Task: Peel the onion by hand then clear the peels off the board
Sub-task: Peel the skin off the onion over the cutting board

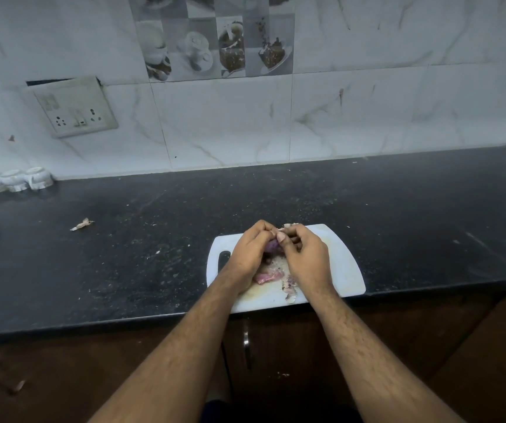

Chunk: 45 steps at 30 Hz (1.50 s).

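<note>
A small purple onion (271, 247) is held above the white cutting board (344, 264), mostly hidden between both hands. My left hand (250, 250) cups the onion from the left. My right hand (302, 253) grips it from the right, with thumb and fingers pinching a pale strip of peel (287, 226) at its top. Pink and papery peels (268, 276) lie on the board below the hands, with more dry peel (290, 288) near the board's front edge.
The board sits at the front edge of a dark speckled counter (123, 254). A stray peel scrap (82, 224) lies on the counter to the left. White ceramic jars (17, 180) stand at the back left by the tiled wall. A cabinet handle (246, 343) shows below the counter.
</note>
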Each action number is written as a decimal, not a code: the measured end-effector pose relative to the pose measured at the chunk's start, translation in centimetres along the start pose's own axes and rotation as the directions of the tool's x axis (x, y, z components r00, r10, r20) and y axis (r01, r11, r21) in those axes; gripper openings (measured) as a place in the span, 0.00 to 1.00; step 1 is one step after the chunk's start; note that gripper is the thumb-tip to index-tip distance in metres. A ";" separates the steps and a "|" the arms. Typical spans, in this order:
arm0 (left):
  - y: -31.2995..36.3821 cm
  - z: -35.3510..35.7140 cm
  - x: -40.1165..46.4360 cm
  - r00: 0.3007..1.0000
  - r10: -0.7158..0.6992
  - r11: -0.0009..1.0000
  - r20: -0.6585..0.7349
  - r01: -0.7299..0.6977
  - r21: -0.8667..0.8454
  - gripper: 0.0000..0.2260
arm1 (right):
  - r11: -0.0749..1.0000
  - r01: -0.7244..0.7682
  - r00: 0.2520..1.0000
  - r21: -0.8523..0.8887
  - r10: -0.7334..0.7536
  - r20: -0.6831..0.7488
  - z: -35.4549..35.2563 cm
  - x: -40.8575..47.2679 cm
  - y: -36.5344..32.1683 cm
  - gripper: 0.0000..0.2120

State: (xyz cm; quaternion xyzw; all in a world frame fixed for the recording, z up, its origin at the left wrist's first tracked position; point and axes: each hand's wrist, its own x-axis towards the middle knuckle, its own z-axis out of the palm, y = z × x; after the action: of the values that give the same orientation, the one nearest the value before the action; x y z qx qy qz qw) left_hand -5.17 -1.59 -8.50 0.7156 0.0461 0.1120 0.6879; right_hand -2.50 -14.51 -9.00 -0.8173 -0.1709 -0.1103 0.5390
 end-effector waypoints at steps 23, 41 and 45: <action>-1.0 0.3 -0.3 0.915 0.389 0.830 0.107 -0.399 0.389 0.10 | 0.973 -0.226 0.974 0.057 0.225 0.029 -0.5 1.7 1.2 0.03; -0.6 0.2 -0.7 0.957 0.277 0.927 0.090 -0.290 0.236 0.11 | 0.972 -0.111 0.994 0.206 0.109 0.021 -0.9 1.5 1.3 0.06; -0.8 0.1 -0.5 0.946 0.298 0.905 0.126 -0.322 0.277 0.11 | 0.978 -0.131 0.991 0.161 0.132 0.005 -0.9 1.6 1.5 0.08</action>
State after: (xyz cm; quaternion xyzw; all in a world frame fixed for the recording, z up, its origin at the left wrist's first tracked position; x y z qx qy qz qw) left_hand -5.53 -1.76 -9.32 0.8120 -0.0799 0.1825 0.5486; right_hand -0.39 -15.57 -9.33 -0.7805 -0.1233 -0.0623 0.6097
